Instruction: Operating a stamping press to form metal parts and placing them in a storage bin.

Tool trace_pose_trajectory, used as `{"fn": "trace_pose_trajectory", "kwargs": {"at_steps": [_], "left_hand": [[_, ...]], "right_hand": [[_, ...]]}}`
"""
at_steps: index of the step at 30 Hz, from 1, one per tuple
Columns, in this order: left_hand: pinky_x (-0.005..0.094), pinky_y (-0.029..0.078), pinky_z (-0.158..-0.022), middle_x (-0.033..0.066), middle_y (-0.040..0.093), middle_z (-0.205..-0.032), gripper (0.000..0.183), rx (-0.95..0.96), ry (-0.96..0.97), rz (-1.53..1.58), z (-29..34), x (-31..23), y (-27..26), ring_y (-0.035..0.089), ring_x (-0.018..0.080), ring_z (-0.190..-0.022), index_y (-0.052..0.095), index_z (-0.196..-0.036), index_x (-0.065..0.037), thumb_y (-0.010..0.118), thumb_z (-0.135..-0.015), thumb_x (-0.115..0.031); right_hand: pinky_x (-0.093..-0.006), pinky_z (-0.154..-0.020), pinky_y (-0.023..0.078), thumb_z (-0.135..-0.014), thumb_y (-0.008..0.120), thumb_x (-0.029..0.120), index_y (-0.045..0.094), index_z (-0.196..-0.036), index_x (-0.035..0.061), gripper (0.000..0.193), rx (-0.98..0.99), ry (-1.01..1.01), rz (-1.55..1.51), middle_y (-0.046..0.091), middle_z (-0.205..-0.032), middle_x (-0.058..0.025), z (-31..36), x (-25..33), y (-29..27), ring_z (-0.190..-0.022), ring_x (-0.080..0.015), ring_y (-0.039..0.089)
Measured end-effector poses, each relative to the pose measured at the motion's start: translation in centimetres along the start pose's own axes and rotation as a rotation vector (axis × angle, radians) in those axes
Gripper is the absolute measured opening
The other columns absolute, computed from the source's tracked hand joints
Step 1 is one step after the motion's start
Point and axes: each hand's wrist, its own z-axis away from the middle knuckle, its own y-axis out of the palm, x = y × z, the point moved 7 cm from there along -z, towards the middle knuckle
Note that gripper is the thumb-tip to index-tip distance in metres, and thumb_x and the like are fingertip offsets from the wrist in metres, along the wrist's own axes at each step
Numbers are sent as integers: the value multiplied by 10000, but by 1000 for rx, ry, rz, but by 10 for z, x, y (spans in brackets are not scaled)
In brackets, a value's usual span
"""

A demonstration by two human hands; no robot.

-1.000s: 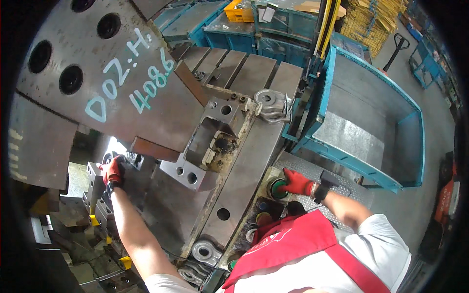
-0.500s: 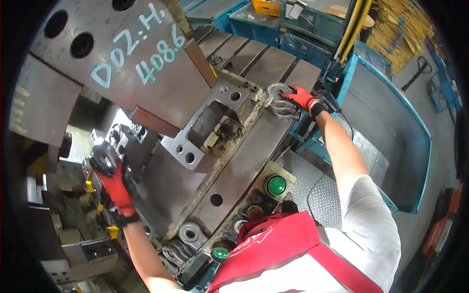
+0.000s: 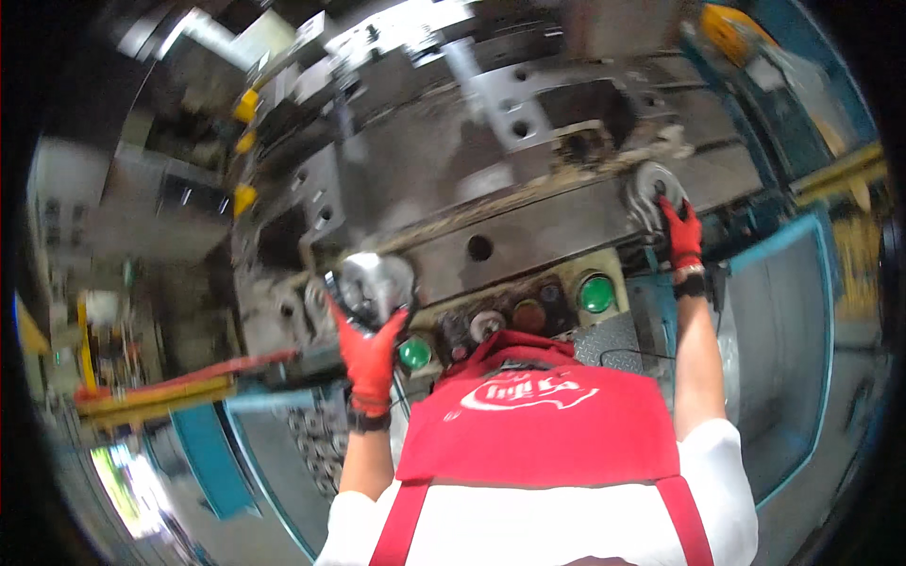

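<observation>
Since half a second ago, the left hand (image 3: 368, 354) has swung, metal part (image 3: 382, 278) and all, from beside the blocks at the far left to the near edge of the steel bed (image 3: 547, 224); the right hand (image 3: 683, 231) is again at the stack of rings (image 3: 643, 191), as it was then; the view has turned too, so the big slab with chalk marks is gone from sight. For the work, this means one part is away from the blocks while the other hand is at further parts.

The shiny part sits up in the left hand, between spread thumb and fingers, which hold it from its near side; the right hand has its fingers on the near side of the stack, though I cannot tell whether they grip a ring or only touch it.

Just below the held part is a green button (image 3: 413, 355); another green button (image 3: 595, 293) lies between the hands, nearer the right one; beyond the bed stands a steel block with holes (image 3: 514, 118), blurred; outward to the right is a blue bin (image 3: 823, 283), and low on the left lie heaped parts (image 3: 316, 441).
</observation>
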Motion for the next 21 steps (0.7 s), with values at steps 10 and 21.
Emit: {"fn": "trace_pose_trajectory", "kwargs": {"at_steps": [10, 21], "left_hand": [[453, 440, -837, 367, 405, -1181, 1115, -53, -41, -588, -7, 59, -6, 495, 461, -1033, 104, -1405, -75, 747, -586, -475], [462, 419, -869, 364, 392, -1202, 1094, 58, -189, -693, -40, 104, 25, 471, 468, -1066, 88, -1418, -101, 706, -616, -516]], "right_hand": [[-512, -948, 332, -650, 623, 648, 395, -1310, 160, 852, 38, -212, 578, 396, -1280, -256, 77, 81, 65, -1192, -417, 367], [-499, -903, 322, -565, 719, 534, 315, -1344, 130, 966, 115, -724, 978, 462, -1167, -179, 132, 175, 80, -1066, -333, 444]]}}
